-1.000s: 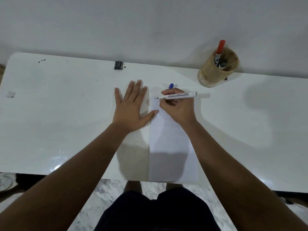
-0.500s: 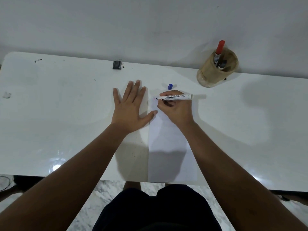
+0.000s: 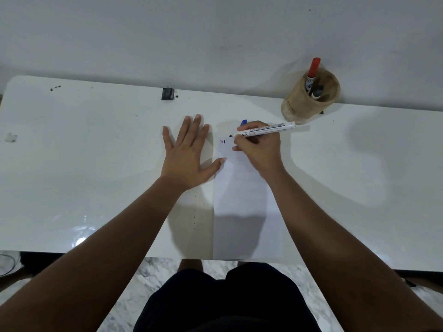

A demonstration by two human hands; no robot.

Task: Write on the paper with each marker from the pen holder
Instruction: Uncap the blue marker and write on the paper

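My right hand (image 3: 260,149) grips white uncapped marker with blue tip (image 3: 266,129), tip now just off narrow white paper sheet (image 3: 244,200); half second ago tip sat lower, by marks. Small red, dark and blue strokes (image 3: 223,141) visible near top edge, so blue stroke looks done. My left hand (image 3: 188,155) still flat, fingers spread, thumb pinning paper edge. Blue cap (image 3: 244,122) behind knuckles. Tan cylindrical pen holder (image 3: 309,97) holds red-capped marker (image 3: 312,71) plus dark one.

White table (image 3: 96,164) bears a small black object (image 3: 167,93) (possibly a clip) near the wall (image 3: 191,32).
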